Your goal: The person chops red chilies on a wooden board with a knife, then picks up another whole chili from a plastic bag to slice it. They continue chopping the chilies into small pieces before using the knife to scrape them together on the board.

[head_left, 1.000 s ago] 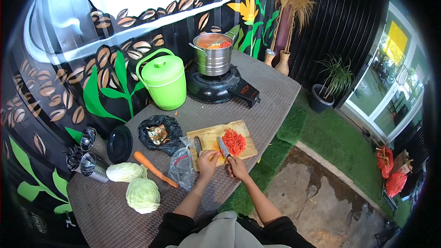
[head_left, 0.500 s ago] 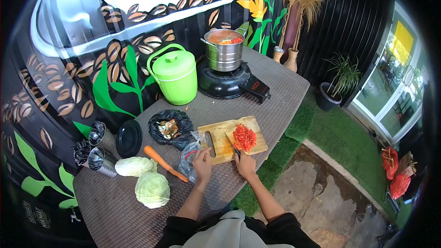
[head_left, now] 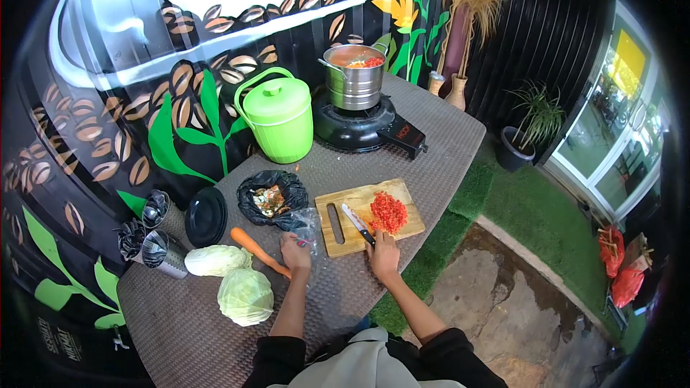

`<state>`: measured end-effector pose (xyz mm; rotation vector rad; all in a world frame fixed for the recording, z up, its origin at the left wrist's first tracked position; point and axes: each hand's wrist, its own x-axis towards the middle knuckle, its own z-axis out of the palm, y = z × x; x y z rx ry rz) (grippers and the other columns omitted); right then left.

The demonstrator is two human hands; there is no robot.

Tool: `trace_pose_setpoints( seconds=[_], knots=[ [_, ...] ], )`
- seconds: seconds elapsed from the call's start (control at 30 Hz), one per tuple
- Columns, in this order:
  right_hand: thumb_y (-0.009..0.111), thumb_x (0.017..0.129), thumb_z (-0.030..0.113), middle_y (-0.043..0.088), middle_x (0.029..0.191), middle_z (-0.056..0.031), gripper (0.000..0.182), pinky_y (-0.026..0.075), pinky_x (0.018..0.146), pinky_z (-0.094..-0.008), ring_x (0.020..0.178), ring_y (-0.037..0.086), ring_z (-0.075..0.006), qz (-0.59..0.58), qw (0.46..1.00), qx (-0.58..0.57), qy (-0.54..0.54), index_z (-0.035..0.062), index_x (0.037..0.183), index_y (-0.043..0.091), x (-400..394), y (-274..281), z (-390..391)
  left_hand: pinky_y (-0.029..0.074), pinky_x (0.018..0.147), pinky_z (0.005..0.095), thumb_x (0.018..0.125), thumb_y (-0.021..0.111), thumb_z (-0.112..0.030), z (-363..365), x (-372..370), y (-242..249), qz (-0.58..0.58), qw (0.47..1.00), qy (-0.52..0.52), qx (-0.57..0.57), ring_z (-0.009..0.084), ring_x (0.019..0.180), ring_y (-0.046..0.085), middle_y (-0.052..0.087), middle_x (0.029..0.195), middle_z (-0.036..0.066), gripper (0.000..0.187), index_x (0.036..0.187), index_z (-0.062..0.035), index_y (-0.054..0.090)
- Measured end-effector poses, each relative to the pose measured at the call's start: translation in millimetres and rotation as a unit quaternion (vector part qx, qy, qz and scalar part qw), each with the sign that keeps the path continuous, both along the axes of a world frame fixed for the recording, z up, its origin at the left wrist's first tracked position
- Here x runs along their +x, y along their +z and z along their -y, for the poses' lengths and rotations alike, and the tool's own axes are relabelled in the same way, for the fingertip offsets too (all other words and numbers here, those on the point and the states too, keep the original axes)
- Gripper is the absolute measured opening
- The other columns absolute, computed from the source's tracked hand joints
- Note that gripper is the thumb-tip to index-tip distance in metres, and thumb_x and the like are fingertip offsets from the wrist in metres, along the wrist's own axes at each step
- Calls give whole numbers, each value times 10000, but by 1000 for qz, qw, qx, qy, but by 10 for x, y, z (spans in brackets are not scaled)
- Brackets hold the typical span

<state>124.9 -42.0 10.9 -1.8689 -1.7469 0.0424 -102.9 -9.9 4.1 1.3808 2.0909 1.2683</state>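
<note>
My left hand (head_left: 295, 253) is closed on a clear plastic bag (head_left: 307, 224) with a bit of red showing by the fingers. The bag lies between the cutting board and a carrot (head_left: 251, 246). In my right hand (head_left: 385, 254) is the black handle of a knife (head_left: 355, 220), its blade flat over the wooden cutting board (head_left: 347, 246) and pointing away to the left. A heap of finely chopped red pieces (head_left: 389, 213), chilli or tomato by its look, sits on the board just beyond that hand.
Left of my hands lie two pale cabbages (head_left: 246, 297) and a black bag of scraps (head_left: 251, 205). Behind are a green lidded bucket (head_left: 279, 126) and a steel pot (head_left: 353, 86) on a portable stove (head_left: 348, 129). Cutlery holders (head_left: 167, 253) and black plates (head_left: 205, 217) stand far left.
My left hand has moved left from the board's edge down onto the plastic bag. The knife now lies flatter, farther left of the red heap, with my right hand still at its handle.
</note>
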Motion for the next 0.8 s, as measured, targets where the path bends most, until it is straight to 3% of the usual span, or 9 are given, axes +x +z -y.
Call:
trace_pose_setpoints(
  seconds=[0.07, 0.17, 0.27, 0.33, 0.4, 0.5, 0.57, 0.63, 0.8],
  knots=[
    [652, 832, 221, 561, 989, -171, 383, 491, 755, -424, 917, 569, -328, -15, 998, -58, 15, 14, 1121, 512, 19, 21, 19, 470, 766, 457, 681, 707, 25, -19, 38, 19, -41, 999, -5, 2, 343, 878, 590, 583, 925, 158, 352, 954, -43, 497],
    [651, 831, 222, 549, 987, -171, 379, 477, 776, -440, 926, 557, -333, -20, 998, -50, 13, 15, 1117, 516, 17, 12, 53, 458, 772, 461, 703, 688, 16, -5, 94, 149, -28, 997, -20, -71, 363, 892, 578, 600, 913, 156, 334, 969, -41, 494],
    [664, 797, 191, 536, 958, -168, 311, 451, 791, -471, 956, 543, -345, 17, 1000, -5, 7, 40, 1031, 524, 11, 26, 92, 451, 773, 466, 720, 653, 41, -26, 119, 91, -84, 995, -49, -40, 369, 887, 580, 614, 873, 154, 312, 978, -37, 495],
    [657, 794, 178, 531, 973, -183, 344, 434, 814, -467, 965, 529, -361, 31, 999, 17, 9, 30, 1070, 516, -82, 289, 196, 446, 764, 472, 745, 607, 66, 21, 161, 167, -176, 981, -82, 18, 374, 854, 583, 614, 842, 160, 303, 1008, -34, 495],
    [649, 790, 166, 525, 988, -198, 379, 416, 836, -463, 973, 515, -376, 45, 998, 38, 11, 20, 1109, 508, -211, 348, 228, 451, 746, 470, 752, 600, 68, -3, 106, 90, -147, 984, -100, 19, 373, 829, 593, 618, 829, 161, 307, 1022, -30, 491],
    [626, 797, 153, 513, 1147, -220, 465, 389, 894, -498, 1075, 497, -376, -30, 979, 6, 201, 15, 1212, 466, -463, 190, 162, 466, 715, 455, 763, 590, 71, -42, 73, -38, -64, 990, -122, 9, 366, 792, 614, 631, 820, 168, 313, 1042, -23, 482],
    [590, 844, 189, 435, 1350, -201, 490, 308, 1014, -543, 1257, 414, -347, -70, 927, 3, 368, 17, 1279, 440, -663, 115, 146, 476, 700, 442, 767, 588, 72, -9, 64, -59, -12, 992, -126, -3, 360, 781, 627, 639, 826, 174, 315, 1047, -19, 477],
    [562, 869, 212, 397, 1406, -156, 482, 251, 1048, -577, 1318, 356, -304, -17, 931, -7, 364, 25, 1298, 451, -733, 27, 163, 494, 673, 404, 760, 603, 69, 33, 70, -16, 77, 991, -108, 9, 339, 740, 652, 652, 796, 173, 330, 1046, -26, 470],
    [514, 914, 299, 369, 1461, -87, 496, 161, 1084, -642, 1390, 281, -248, 130, 924, -44, 357, 43, 1336, 461, -696, -33, 156, 503, 662, 366, 761, 626, 35, 77, -49, 270, 2, 992, -113, 55, 290, 700, 668, 668, 745, 154, 326, 1065, -25, 525]
  ],
)
